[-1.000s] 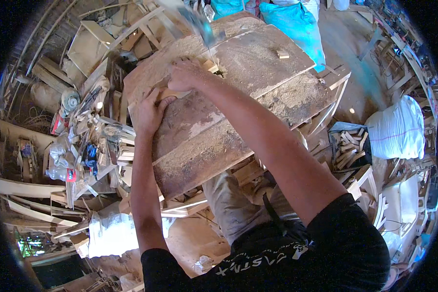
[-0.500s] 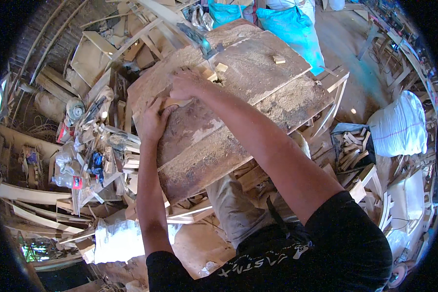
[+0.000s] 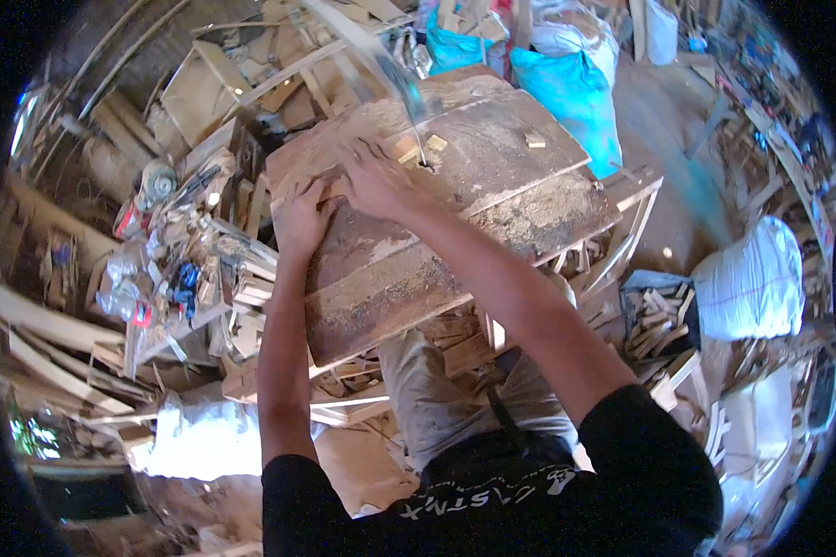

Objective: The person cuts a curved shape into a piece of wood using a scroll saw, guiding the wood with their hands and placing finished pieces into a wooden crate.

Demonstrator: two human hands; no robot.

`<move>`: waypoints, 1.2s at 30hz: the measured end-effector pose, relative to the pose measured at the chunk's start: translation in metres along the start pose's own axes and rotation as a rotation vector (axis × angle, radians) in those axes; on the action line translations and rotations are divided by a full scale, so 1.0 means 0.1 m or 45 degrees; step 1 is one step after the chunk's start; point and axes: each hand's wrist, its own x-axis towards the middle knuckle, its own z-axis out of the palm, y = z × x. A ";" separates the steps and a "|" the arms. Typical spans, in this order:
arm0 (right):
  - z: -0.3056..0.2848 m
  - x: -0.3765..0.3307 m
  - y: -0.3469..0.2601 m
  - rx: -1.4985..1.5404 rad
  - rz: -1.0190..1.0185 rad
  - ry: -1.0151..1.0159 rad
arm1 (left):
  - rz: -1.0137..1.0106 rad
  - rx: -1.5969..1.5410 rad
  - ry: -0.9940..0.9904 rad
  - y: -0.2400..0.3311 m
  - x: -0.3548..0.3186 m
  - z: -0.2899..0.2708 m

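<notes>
Both my hands are at the left part of a dusty wooden saw table (image 3: 474, 186). A thin upright saw blade (image 3: 420, 139) passes through it. My left hand (image 3: 305, 218) is bent round the near end of a pale piece of wood (image 3: 335, 188), mostly hidden by my hands. My right hand (image 3: 378, 183) lies over the wood's right side, its fingers reaching forward and slightly blurred. It is left of the blade and apart from it. Small wood offcuts (image 3: 436, 143) lie by the blade, and another offcut (image 3: 535, 141) is farther right.
Sawdust covers the table's lower near board (image 3: 529, 218). A blue sack (image 3: 571, 97) stands beyond the right corner; a white sack (image 3: 751, 278) is at far right. Left of the table is a cluttered bench with a plastic bottle (image 3: 125, 306). Scrap wood (image 3: 659, 320) is piled around.
My left hand has moved forward on the table, closer to my right hand. The right hand's fingers look more stretched out. The whole view has shifted slightly.
</notes>
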 end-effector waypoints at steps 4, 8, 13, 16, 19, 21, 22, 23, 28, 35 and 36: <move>-0.70 -1.15 -0.36 0.443 -0.031 0.116 | 0.123 -0.004 0.379 -0.35 -0.43 -0.16; -1.19 -2.45 -0.13 0.557 0.271 0.222 | 0.062 0.024 0.550 -0.18 -0.94 -0.55; -1.44 -3.12 -0.08 0.862 0.745 0.324 | -0.122 -0.565 0.597 0.46 -1.33 -0.79; -1.53 -3.17 -0.10 0.870 0.773 0.219 | -0.488 -1.345 0.317 0.95 -1.52 -0.74; -1.65 -2.93 -0.37 1.177 0.774 0.178 | -0.791 -2.097 0.060 1.52 -1.61 -0.58; -1.75 -2.85 -0.49 1.266 0.781 0.181 | -0.708 -2.405 -0.110 1.82 -1.60 -0.40; -1.83 -2.85 -0.55 1.277 0.805 0.188 | -0.669 -2.557 -0.218 1.98 -1.61 -0.32; -1.83 -2.87 -0.55 1.320 0.730 0.209 | -0.654 -2.619 -0.310 2.13 -1.62 -0.26; -1.96 -3.29 -0.58 1.175 0.747 0.170 | -0.688 -1.982 -0.537 2.90 -1.89 -0.04; -2.30 -4.82 -0.22 0.978 1.535 0.930 | 0.057 -1.160 -0.398 2.48 -1.96 -0.25; -2.21 -5.22 -0.03 0.860 1.660 1.137 | 0.088 -1.066 -0.194 2.18 -1.91 -0.24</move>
